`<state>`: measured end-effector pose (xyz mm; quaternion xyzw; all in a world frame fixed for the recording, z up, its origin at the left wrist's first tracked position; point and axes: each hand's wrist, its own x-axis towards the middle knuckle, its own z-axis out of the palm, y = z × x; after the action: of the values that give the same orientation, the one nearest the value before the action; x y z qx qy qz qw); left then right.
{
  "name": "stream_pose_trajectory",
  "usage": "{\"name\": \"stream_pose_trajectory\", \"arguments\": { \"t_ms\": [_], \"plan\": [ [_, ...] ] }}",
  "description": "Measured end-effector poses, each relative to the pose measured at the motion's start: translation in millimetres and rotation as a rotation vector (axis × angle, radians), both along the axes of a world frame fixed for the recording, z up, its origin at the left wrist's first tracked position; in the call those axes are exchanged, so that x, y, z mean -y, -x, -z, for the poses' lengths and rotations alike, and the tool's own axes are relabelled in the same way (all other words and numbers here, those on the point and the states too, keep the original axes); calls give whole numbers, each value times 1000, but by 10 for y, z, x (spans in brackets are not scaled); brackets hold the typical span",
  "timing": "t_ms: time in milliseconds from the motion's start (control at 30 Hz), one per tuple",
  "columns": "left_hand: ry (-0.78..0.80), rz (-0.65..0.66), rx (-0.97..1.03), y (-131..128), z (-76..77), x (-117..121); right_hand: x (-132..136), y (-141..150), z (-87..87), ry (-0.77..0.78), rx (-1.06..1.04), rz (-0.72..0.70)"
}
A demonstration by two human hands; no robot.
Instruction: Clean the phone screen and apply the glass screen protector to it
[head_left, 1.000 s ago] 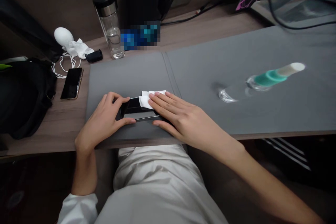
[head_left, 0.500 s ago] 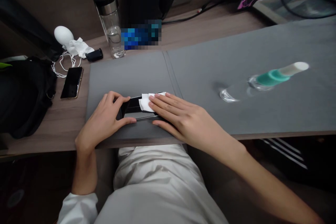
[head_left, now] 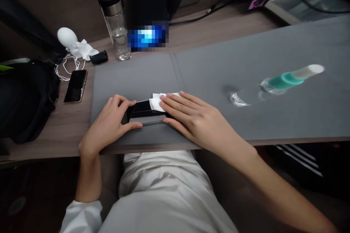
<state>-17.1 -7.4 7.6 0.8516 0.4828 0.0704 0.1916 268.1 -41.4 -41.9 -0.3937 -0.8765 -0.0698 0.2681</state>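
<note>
Item, centre of the frame, just left of the middle: one device (head_left: 143, 106), black and glossy, lying flat on the grey mat (head_left: 131, 76) near the front edge of the worktop (head_left: 54, 131). My left hand (head_left: 105, 122): grip closed on the left end of the device, thumb at the near edge, fingertips at the far edge. My right hand (head_left: 198, 120): grip open and nearly flat, fingers extended together over one folded white wipe (head_left: 155, 103), which lies on the device; thumb at the near edge. Right of the frame: one bottle (head_left: 284, 80), clear with teal contents and a whitish top, blurred, on the mat, well apart from my hands. Upper left, on the worktop: one flask (head_left: 118, 36), black-lidded, part filled with clear liquid, upright behind the mat; one small black case (head_left: 98, 57); one crumpled tissue (head_left: 82, 50), beside a white egg-shaped object (head_left: 67, 37); one white cord (head_left: 63, 71), looped. Left: one phone (head_left: 76, 86), dark screen up, between the mat and a black bag (head_left: 27, 102). Top centre: one blue item, pixelated, identity unclear, beside the flask.
</note>
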Motion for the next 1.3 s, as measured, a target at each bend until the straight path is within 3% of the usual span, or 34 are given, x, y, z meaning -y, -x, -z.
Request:
{"name": "stream_pose_trajectory", "arguments": {
  "t_ms": [300, 567, 867, 1067, 1300],
  "plan": [
    [-8, 12, -3, -1, 7, -2, 142, 34, -120, -13, 18, -35],
    [10, -10, -14, -9, -9, 4, 50, -157, -130, -20, -36, 26],
    [-15, 14, 7, 3, 8, -13, 88, 87, -41, 9, -12, -25],
    [3, -3, 3, 1, 5, -11, 21, -10, 37, 76, -42, 134],
    [10, -11, -1, -5, -7, 0, 159, 16, -86, 28, 30, 110]
  ]
}}
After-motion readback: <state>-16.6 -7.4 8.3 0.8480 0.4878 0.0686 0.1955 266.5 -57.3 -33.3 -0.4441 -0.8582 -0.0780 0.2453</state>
